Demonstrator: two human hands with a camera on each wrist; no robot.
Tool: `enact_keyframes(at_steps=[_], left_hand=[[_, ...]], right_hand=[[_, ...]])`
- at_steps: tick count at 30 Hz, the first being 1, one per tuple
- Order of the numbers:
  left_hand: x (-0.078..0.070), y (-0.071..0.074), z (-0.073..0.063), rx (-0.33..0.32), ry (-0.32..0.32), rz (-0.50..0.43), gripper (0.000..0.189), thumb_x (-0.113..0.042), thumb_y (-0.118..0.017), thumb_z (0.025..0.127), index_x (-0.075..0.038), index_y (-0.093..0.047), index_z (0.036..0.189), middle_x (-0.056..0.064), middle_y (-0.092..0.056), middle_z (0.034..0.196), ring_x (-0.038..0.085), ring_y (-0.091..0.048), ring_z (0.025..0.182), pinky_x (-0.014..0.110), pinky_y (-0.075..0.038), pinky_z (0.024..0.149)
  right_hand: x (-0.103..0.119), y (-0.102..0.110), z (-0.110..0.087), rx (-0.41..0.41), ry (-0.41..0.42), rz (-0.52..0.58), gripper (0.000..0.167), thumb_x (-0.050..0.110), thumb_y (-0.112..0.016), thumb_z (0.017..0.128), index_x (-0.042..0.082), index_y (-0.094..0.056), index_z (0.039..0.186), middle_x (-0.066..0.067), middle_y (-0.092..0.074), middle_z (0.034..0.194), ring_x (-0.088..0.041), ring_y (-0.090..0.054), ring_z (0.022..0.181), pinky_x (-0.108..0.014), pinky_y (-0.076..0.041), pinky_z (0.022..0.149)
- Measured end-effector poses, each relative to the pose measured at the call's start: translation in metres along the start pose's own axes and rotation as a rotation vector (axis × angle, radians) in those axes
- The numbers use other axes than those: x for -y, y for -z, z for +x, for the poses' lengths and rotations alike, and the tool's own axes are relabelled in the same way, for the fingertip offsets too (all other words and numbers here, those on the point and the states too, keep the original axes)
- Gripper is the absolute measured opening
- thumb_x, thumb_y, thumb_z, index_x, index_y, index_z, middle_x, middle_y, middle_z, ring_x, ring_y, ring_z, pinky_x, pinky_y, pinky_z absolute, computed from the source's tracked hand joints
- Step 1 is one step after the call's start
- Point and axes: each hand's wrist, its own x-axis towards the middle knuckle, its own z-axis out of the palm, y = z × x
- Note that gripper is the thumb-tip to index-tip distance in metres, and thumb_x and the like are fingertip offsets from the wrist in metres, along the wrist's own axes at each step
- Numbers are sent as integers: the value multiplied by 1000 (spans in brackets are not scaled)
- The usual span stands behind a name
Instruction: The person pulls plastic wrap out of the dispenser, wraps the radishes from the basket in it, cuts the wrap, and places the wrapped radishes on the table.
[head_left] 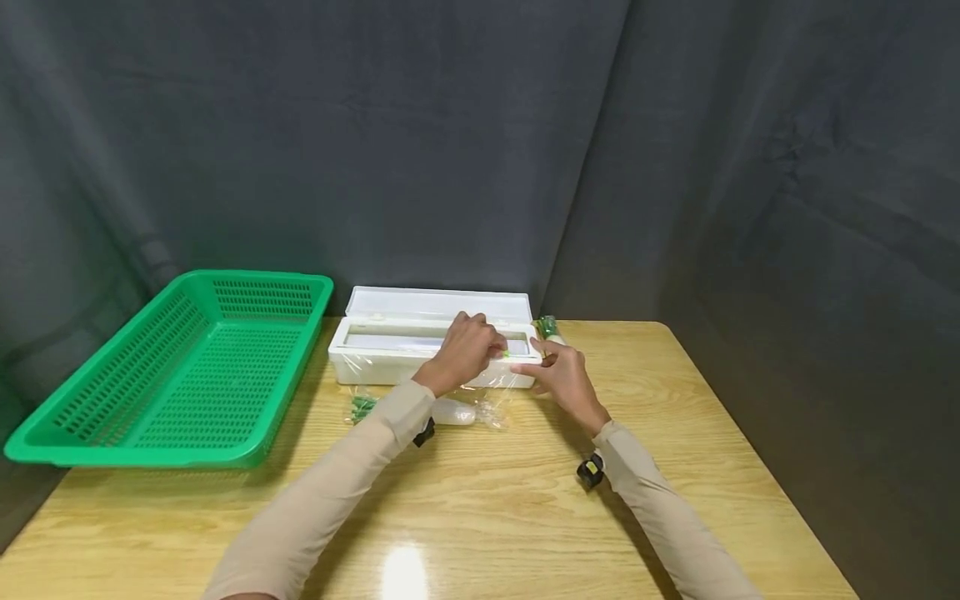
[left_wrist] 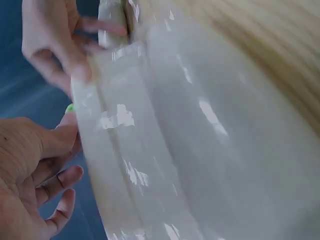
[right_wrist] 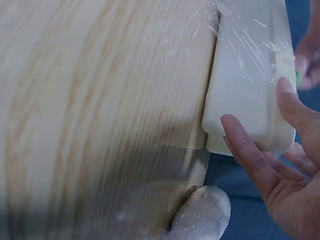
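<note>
A white cling film dispenser [head_left: 435,368] stands on the table with its lid [head_left: 438,302] raised at the back. Clear film [right_wrist: 245,55] drapes over its front wall. My left hand [head_left: 468,346] reaches over the top and pinches a small green cutter slider [left_wrist: 70,107] between thumb and finger; its other fingers curl loosely. At the right end, my right hand [head_left: 564,379] grips the dispenser's corner, thumb on the top edge and fingers against the side. Under my left forearm lies a film-wrapped white vegetable [head_left: 453,412] with green stalks.
To the left stands a large green plastic basket [head_left: 292,392]. A second wrapped vegetable with a green top [head_left: 550,327] lies behind the dispenser's right end. Dark curtains [head_left: 375,150] hang behind and beside the wooden table [head_left: 480,517].
</note>
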Motion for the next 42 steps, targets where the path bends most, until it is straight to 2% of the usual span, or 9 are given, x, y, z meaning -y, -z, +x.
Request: enact_keyframes(at_steps=[3, 8, 15, 21, 28, 31, 36, 42], left_hand=[[8, 5, -10, -8, 26, 1, 10, -19, -76, 93, -17, -84, 98, -3, -81, 100, 21, -63, 84, 39, -45, 81], [18, 13, -23, -24, 56, 11, 10, -18, -76, 93, -17, -84, 100, -2, -81, 98, 20, -63, 84, 38, -45, 81], [29, 21, -39, -77, 29, 88, 7, -15, -75, 94, -15, -82, 92, -1, -79, 89, 22, -60, 79, 40, -44, 78], [38, 22, -50, -145, 42, 102, 5, -13, -79, 89, -13, -82, 92, 1, -80, 90, 24, -62, 79, 41, -45, 79], [36, 27, -52, -79, 69, 148, 5, -14, -78, 90, -15, -81, 92, 0, -79, 89, 23, -60, 81, 40, -44, 82], [38, 32, -55, -65, 93, 170, 5, -14, -77, 91, -18, -81, 91, -2, -79, 89, 23, -58, 80, 40, -43, 81], [50, 44, -68, -58, 133, 170, 7, -12, -78, 90, -17, -82, 93, -1, -80, 92, 23, -56, 80, 41, -41, 79], [63, 60, -91, -95, 282, 240, 11, -5, -79, 87, -15, -82, 88, 5, -79, 86, 28, -58, 78, 46, -43, 75]], right_hand=[[0, 4, 0, 2, -8, -4, 64, 8, -86, 86, -9, -58, 141, -36, -63, 80, -53, -68, 60, -61, -58, 59], [-3, 9, 0, 6, -2, 12, 65, 15, -88, 86, -4, -61, 141, -34, -58, 78, -50, -69, 59, -53, -60, 57], [-7, 10, 1, 11, 10, 14, 62, 14, -87, 87, -4, -61, 141, -32, -56, 75, -48, -67, 56, -48, -60, 55], [-8, 7, 2, 36, 21, 6, 63, 16, -86, 88, -4, -60, 142, -28, -54, 73, -48, -65, 56, -50, -60, 56], [-7, 5, 1, 24, 1, -10, 62, 13, -86, 88, -4, -61, 141, -29, -52, 68, -51, -59, 52, -48, -60, 53], [-5, 2, 1, 34, 4, -18, 63, 15, -85, 89, -3, -60, 143, -26, -52, 68, -51, -58, 52, -48, -60, 53], [-3, -1, 2, 27, -6, -29, 64, 15, -86, 88, -3, -60, 143, -24, -54, 71, -48, -64, 53, -47, -59, 52], [-3, -2, 3, 16, -19, -41, 64, 16, -86, 88, -2, -60, 143, -15, -51, 66, -47, -66, 54, -48, -58, 51]])
